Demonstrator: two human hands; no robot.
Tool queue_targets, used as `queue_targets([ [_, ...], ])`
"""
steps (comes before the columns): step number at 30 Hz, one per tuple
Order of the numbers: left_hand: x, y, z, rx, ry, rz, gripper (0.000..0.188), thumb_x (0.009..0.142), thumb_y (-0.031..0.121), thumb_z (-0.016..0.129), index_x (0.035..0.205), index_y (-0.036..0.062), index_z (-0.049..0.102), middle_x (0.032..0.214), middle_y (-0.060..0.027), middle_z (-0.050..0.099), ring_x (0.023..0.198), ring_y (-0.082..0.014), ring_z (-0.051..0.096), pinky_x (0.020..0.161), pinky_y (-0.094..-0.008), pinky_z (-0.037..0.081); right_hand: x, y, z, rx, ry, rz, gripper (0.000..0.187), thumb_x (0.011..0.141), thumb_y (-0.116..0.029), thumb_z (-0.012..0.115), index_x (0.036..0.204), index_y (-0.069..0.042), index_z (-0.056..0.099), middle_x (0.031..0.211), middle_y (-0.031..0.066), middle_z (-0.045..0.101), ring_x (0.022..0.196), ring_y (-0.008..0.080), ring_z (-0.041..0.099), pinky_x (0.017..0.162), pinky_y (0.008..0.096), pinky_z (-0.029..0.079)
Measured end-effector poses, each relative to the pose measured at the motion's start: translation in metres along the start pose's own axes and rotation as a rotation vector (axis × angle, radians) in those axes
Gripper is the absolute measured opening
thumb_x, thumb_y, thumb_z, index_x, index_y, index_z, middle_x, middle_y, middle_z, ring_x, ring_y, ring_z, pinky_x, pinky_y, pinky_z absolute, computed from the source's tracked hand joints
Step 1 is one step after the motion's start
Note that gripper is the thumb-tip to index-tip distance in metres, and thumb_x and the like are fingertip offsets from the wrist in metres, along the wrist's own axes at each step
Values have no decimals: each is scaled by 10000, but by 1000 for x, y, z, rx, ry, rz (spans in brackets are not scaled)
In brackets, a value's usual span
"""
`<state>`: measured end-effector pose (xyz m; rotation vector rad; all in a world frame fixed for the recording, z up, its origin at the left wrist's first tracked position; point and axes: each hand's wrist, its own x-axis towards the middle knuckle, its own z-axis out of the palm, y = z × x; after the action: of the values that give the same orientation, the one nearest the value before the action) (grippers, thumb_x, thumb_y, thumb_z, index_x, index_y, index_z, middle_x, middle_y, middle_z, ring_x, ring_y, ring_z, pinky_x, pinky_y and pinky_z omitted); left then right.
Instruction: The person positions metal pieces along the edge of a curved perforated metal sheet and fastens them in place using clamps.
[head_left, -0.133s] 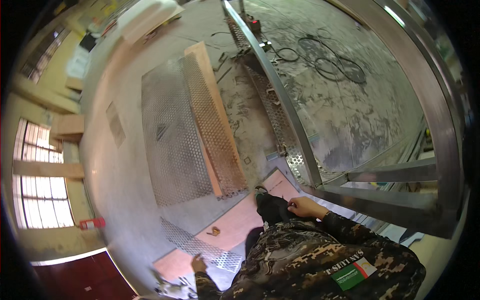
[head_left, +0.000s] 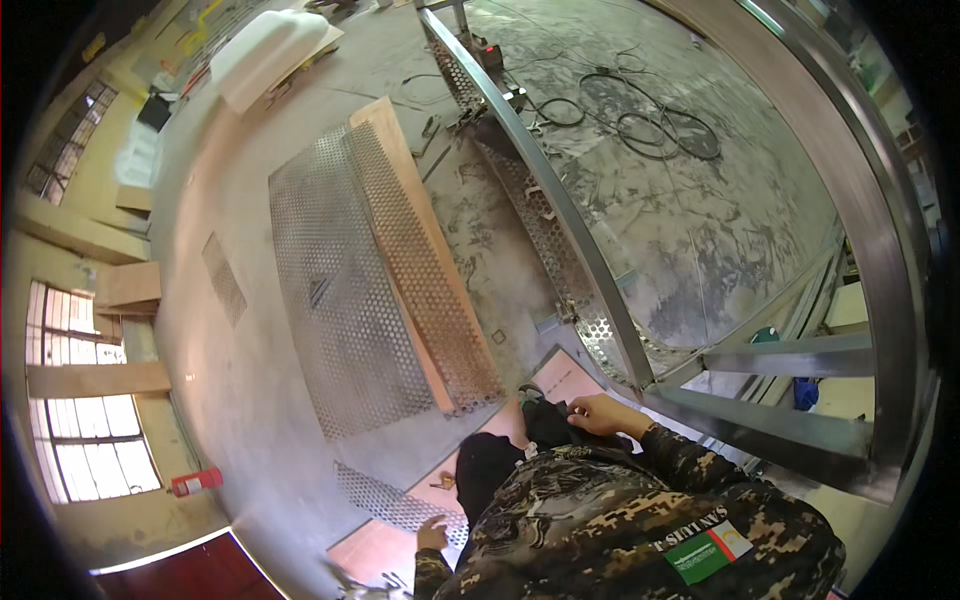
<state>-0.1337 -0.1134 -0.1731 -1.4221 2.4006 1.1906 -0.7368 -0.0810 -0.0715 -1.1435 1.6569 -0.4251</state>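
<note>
My left hand hangs low beside my body, fingers loosely apart and nothing seen in them. In the picture it overlaps a narrow strip of perforated metal, which lies partly across a pink board on the floor; contact cannot be made out. My right hand is in front of my right thigh, its fingers curled together against the dark trousers. Whatever it may pinch is too small to make out. A small yellow-brown tool or tape lies on the board by my left knee.
To my right stands a metal frame of square tube, close to my right arm. Ahead lie a large perforated sheet and a narrower one over a wooden board. Black cable coils beyond the frame. A red extinguisher is far left.
The view has shifted. My left hand is now further right and overlaps the perforated strip, and my left knee shows more. My right hand stays by the thigh with its fingers still curled.
</note>
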Motion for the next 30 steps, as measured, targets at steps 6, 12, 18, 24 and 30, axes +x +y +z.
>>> queue_targets([
  [6, 96, -30, -56, -232, -334, -193, 311, 842, 215, 594, 1131, 125, 667, 1006, -101, 683, 800, -247, 667, 725, -378, 538, 63, -20, -45, 151, 285, 152, 373, 887, -304, 607, 1135, -25, 619, 959, 192, 687, 871, 324, 674, 779, 388, 522],
  [12, 270, -87, -188, 328, -432, 429, 295, 823, 196, 565, 1090, 160, 687, 1083, -86, 677, 873, -279, 664, 782, -395, 533, 132, 0, -40, 179, 492, 424, 346, 845, -333, 598, 1002, -35, 678, 956, 190, 685, 909, 355, 656, 801, 428, 510],
  [18, 558, -103, -371, 223, -476, -505, 286, 802, 295, 637, 1024, 116, 663, 803, -101, 671, 709, -292, 641, 693, -425, 511, 197, -12, 9, 307, 215, 689, 403, 831, -407, 608, 1012, -60, 703, 997, 187, 683, 963, 369, 640, 841, 415, 507],
  [24, 817, 142, -434, 314, -155, 221, 321, 738, 181, 638, 1037, 80, 696, 847, -190, 694, 813, -313, 678, 769, -387, 517, 245, -96, -13, 775, 692, 720, 338, 893, -249, 598, 1079, 29, 642, 817, 125, 678, 710, 171, 668, 664, 296, 520],
  [30, 937, 310, -410, 284, -388, 215, 179, 757, 108, 586, 883, -13, 629, 688, -173, 609, 625, -268, 594, 597, -386, 467, 328, -96, -17, 550, 669, 645, 318, 882, -269, 602, 1053, -7, 658, 814, 131, 678, 711, 205, 653, 686, 334, 515],
])
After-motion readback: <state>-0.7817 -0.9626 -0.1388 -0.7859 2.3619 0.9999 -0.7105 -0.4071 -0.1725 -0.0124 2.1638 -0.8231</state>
